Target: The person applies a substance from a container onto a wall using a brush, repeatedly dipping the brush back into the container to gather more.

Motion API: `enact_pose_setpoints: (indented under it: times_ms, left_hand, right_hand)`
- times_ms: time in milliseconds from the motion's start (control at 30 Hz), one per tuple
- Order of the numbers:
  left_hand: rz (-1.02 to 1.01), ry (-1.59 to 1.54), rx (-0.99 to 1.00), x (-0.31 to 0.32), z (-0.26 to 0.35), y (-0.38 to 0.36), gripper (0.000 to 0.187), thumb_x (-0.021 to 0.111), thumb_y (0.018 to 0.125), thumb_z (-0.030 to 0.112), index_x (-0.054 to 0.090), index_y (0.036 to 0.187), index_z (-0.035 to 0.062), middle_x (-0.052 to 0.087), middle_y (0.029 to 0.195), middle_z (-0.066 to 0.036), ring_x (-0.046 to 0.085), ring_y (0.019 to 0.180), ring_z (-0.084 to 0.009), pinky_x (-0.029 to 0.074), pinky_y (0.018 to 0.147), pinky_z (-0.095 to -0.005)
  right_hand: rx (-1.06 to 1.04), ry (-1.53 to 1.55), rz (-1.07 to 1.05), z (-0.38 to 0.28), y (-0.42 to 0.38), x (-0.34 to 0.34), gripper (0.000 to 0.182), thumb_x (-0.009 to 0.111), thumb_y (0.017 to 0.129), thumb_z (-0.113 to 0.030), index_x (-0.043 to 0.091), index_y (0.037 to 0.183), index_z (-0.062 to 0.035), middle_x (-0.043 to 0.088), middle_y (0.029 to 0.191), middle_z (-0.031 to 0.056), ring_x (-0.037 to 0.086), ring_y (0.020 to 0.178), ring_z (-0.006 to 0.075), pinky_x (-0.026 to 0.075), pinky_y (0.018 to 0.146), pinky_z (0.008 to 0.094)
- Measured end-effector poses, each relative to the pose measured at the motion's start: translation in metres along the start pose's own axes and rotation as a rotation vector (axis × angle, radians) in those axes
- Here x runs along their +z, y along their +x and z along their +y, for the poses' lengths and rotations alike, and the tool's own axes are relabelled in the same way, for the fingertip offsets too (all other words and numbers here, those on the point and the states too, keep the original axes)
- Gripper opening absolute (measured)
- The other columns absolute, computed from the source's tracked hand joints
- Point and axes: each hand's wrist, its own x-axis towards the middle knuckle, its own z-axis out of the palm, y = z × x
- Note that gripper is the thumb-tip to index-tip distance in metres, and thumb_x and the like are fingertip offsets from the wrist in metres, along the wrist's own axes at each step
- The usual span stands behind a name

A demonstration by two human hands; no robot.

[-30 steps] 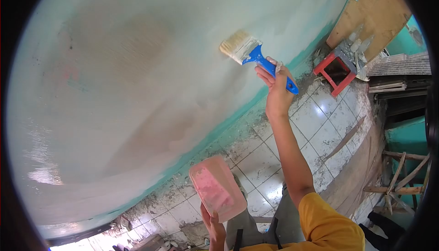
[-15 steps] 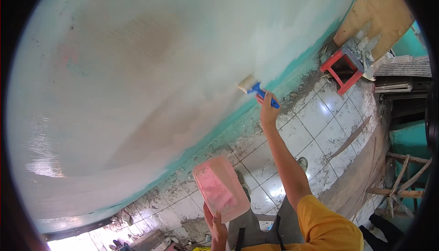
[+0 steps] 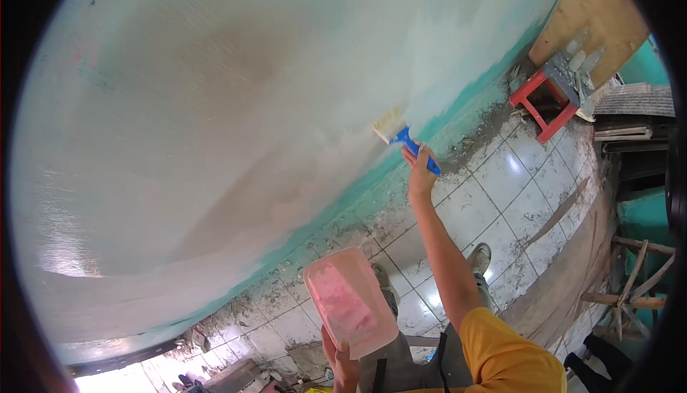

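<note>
My right hand is wrapped around the blue handle of a wide paintbrush. Its pale bristles lie against the big wall, which carries whitish paint over green, with darker damp-looking patches. Lower down, my left hand grips a pink translucent plastic tub by its near edge, thumb on the rim. Pinkish residue coats the inside of the tub, which hangs above the floor in front of my legs.
A red and grey plastic stool with clutter on top stands by the wall at upper right. Wooden trestle pieces and stacked corrugated sheets are at the right. The white floor tiles are spattered and dirty.
The brush stays at nearly the same spot on the wall, its bristles looking more splayed. My right foot shows more now beside my arm. The tub has barely shifted.
</note>
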Motion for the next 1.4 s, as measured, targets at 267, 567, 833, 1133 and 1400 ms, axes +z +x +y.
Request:
enact_pose_setpoints:
  times_ms: [267,567,833,1133,1400]
  left_hand:
    - [-0.053,0.038,-0.013,-0.022,0.009,0.007,0.087,0.062,0.087,0.046,0.028,0.148,-0.0052,0.046,0.138,-0.018,0.046,0.127,-0.0267,0.037,0.107,-0.0401]
    - [-0.088,0.098,-0.020,-0.039,0.028,0.004,0.087,0.061,0.087,0.049,0.029,0.148,-0.0042,0.046,0.137,-0.018,0.046,0.127,-0.0274,0.037,0.106,-0.0414]
    - [0.044,0.055,-0.051,-0.040,0.009,-0.012,0.086,0.062,0.085,0.046,0.030,0.147,-0.0032,0.048,0.135,-0.017,0.049,0.125,-0.0273,0.040,0.104,-0.0404]
    - [0.014,0.073,-0.051,-0.043,0.011,-0.028,0.089,0.062,0.085,0.048,0.029,0.150,-0.0025,0.046,0.141,-0.018,0.050,0.129,-0.0314,0.042,0.107,-0.0441]
    - [-0.039,0.051,-0.029,-0.068,0.004,-0.024,0.085,0.060,0.087,0.044,0.026,0.149,-0.0041,0.045,0.139,-0.018,0.045,0.128,-0.0268,0.038,0.106,-0.0404]
  right_hand:
    - [0.072,-0.036,0.002,-0.054,-0.020,0.027,0.042,0.052,0.102,-0.027,0.061,0.120,0.0085,0.068,0.110,0.0171,0.071,0.099,0.0282,0.055,0.092,0.0381]
    - [0.040,0.112,-0.043,-0.084,-0.032,0.034,0.042,0.051,0.103,-0.025,0.056,0.128,0.0089,0.065,0.119,0.0177,0.068,0.108,0.0270,0.054,0.096,0.0365]
    - [0.280,-0.096,0.100,0.052,-0.032,-0.032,0.038,0.058,0.101,-0.024,0.062,0.121,0.0075,0.067,0.112,0.0165,0.069,0.103,0.0259,0.054,0.096,0.0368]
    - [-0.027,0.063,-0.146,-0.110,-0.054,0.055,0.042,0.055,0.102,-0.026,0.059,0.127,0.0084,0.066,0.120,0.0150,0.068,0.107,0.0273,0.052,0.098,0.0389]
    - [0.146,-0.050,0.003,0.042,-0.043,-0.014,0.040,0.055,0.103,-0.028,0.061,0.126,0.0037,0.067,0.117,0.0140,0.068,0.107,0.0269,0.052,0.097,0.0387]
